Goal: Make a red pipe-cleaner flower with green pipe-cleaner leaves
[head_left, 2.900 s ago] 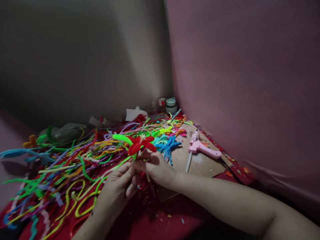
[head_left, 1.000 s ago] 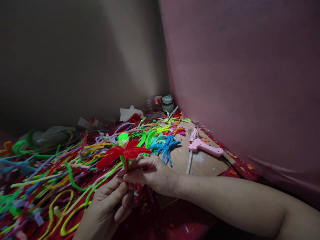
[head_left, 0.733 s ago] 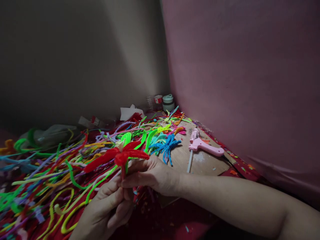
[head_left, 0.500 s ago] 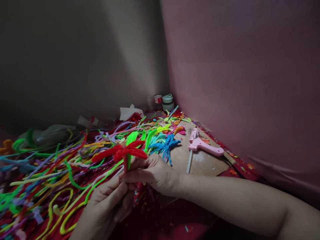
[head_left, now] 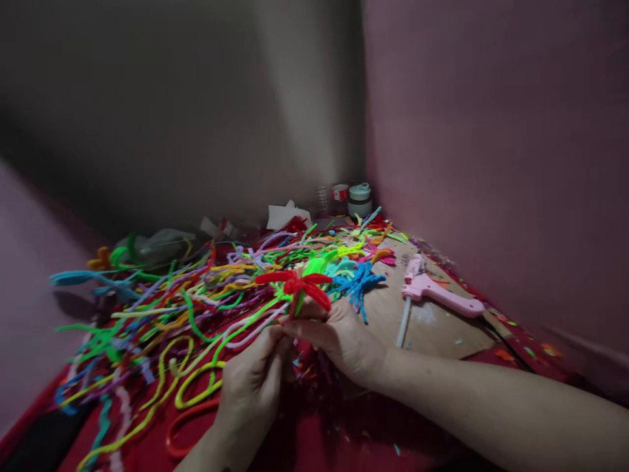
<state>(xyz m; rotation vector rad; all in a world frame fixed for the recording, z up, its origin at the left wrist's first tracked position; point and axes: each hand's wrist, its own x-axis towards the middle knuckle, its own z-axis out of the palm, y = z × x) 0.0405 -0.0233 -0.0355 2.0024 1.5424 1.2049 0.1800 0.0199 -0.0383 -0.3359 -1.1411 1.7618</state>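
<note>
A red pipe-cleaner flower (head_left: 297,284) with long looped petals stands upright above my fingers. My right hand (head_left: 344,337) is closed, pinching its stem just below the petals between thumb and fingers. Right below, my left hand (head_left: 258,377) is closed on the lower part of the same stem, its fingertips touching those of my right hand. The stem's lower end is hidden by my fingers. Bright green pipe-cleaner leaves (head_left: 320,261) show behind the flower, and I cannot tell whether they are joined to it. A blue pipe-cleaner flower (head_left: 362,283) lies beyond my right hand.
A pink glue gun (head_left: 437,293) with a clear glue stick rests on a brown board (head_left: 383,328) to the right, its cord trailing off. Loose colourful pipe cleaners (head_left: 196,308) cover the red cloth (head_left: 314,446) on the left. A lidded jar (head_left: 360,200) stands in the back corner.
My view has swung left, so the scene sits further right. The red flower has turned in my fingers, its petals now seen at another angle. Both hands stay on the stem.
</note>
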